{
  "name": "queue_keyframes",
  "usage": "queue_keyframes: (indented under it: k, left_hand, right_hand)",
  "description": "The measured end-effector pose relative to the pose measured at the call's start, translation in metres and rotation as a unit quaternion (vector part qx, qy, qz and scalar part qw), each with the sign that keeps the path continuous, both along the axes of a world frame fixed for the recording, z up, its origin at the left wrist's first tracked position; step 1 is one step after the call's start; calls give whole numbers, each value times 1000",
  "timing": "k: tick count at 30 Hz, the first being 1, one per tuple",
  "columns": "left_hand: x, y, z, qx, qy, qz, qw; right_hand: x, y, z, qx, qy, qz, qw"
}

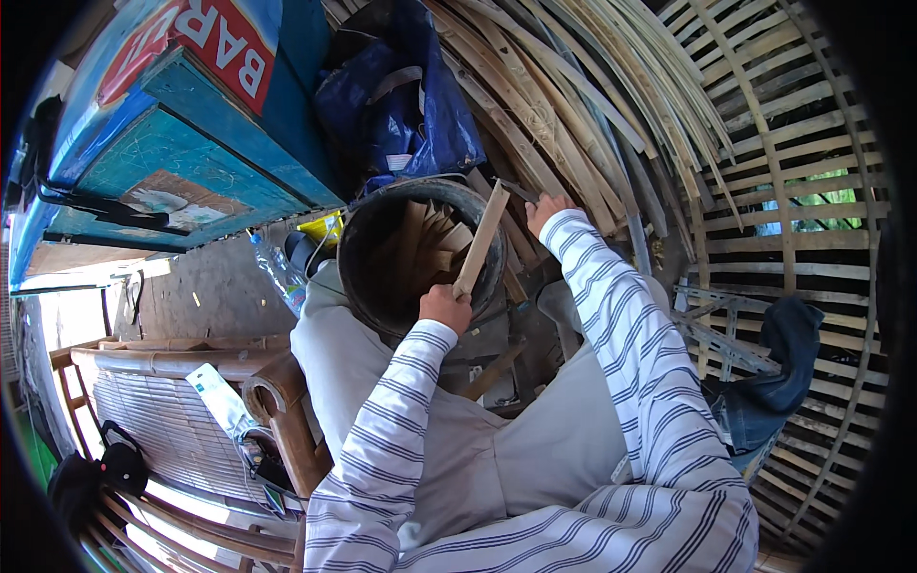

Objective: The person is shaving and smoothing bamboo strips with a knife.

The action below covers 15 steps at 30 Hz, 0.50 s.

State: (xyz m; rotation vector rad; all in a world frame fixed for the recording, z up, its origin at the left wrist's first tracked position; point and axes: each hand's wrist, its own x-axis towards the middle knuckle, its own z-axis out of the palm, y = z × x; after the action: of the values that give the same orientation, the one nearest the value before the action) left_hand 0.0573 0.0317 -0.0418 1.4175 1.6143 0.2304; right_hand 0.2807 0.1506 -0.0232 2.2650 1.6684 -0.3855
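My left hand (446, 310) is closed round the lower end of a flat, pale bamboo strip (483, 237), which slants up and to the right across the rim of a dark bucket (355, 250). Several thin, light-brown bamboo pieces (435, 239) stand inside the bucket. My right hand (550, 212) is closed, right of the strip's upper end. From it a narrow dark blade, seemingly of a knife (517, 191), reaches toward that end; its handle is hidden in my fingers. The bucket stands in front of my left knee.
Long bamboo strips (573, 105) lie piled beyond my right hand, beside a slatted bamboo wall (764, 162). A blue plastic bag (401, 105) and a blue cabinet (191, 172) stand at the far left. A bamboo bench (172, 363) is left; dark cloth (788, 363) hangs right.
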Motion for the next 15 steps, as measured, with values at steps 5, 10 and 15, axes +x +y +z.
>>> queue_keyframes:
  k: [5,10,15]
  left_hand:
    - [-6,6,1,-35,-19,37,999]
    - [0,14,22,-118,-50,95,987]
    - [-9,20,27,-199,-124,127,964]
  right_hand:
    - [-19,-16,18,25,98,-53,994]
    - [-28,-40,35,49,134,-8,990]
    - [-67,-82,63,51,223,142,963]
